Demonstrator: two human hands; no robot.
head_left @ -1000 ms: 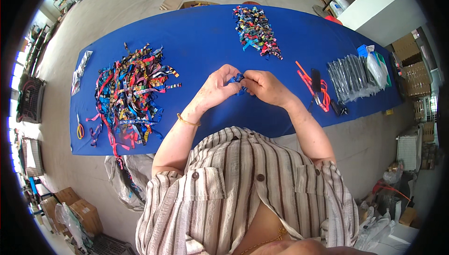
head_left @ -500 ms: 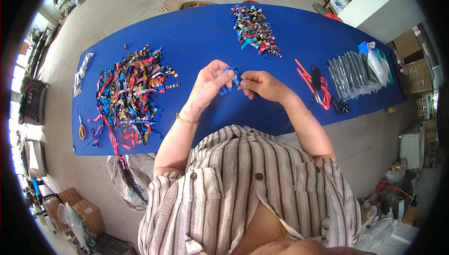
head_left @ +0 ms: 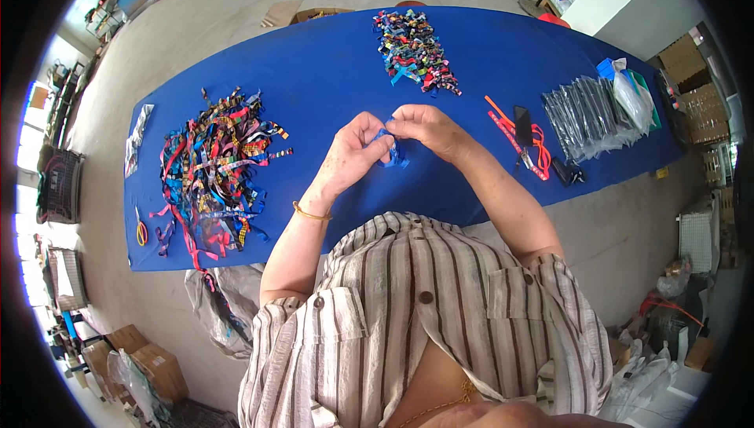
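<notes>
Ribbon (head_left: 393,159), blue and too bunched to show its long way, is right of the strip pile (head_left: 220,169), pinched in the left hand (head_left: 357,153), while the right hand (head_left: 428,129), farther from the pile, curls beside it, gripping or not I cannot tell.

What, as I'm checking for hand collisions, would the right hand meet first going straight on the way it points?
Probably the left hand, close beside the right hand; depth is unclear, so the blue ribbon the left holds might come first.
</notes>
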